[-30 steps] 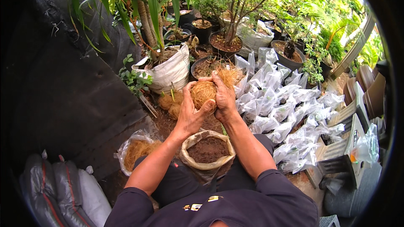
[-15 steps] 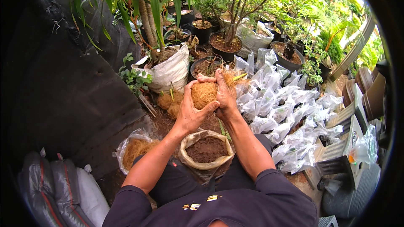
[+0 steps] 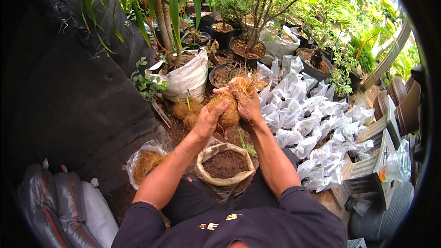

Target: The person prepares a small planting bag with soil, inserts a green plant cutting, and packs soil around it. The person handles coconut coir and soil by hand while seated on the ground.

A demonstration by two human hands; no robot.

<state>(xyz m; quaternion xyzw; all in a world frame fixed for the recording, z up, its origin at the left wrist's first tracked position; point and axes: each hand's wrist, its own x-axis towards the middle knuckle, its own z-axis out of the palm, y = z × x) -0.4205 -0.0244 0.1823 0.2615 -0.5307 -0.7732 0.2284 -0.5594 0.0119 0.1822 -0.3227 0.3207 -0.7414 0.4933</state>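
A ball of brown coconut fibre (image 3: 229, 114) is held between my two hands, above an open sack. My left hand (image 3: 208, 120) cups its near left side, thumb across the top. My right hand (image 3: 247, 105) closes round the far right side, where a tuft of loose strands sticks out above the fingers. Below the hands, the sack's folded pale rim (image 3: 200, 164) surrounds dark soil (image 3: 225, 163). Several similar fibre balls (image 3: 189, 111) with green shoots lie on the ground beyond my left hand. At the left, a clear plastic bag holds loose coconut fibre (image 3: 148, 163).
Many knotted clear plastic bags (image 3: 298, 119) crowd the right side. A white sack (image 3: 186, 79) holding a tall plant and several black pots (image 3: 248, 55) stand at the back. Filled grey sacks (image 3: 76, 206) lie lower left, with brown pots (image 3: 409, 110) at the far right.
The fibre ball has tilted and come slightly nearer. My right hand has turned to grip round its upper end; the green shoot that showed beside it is now hidden.
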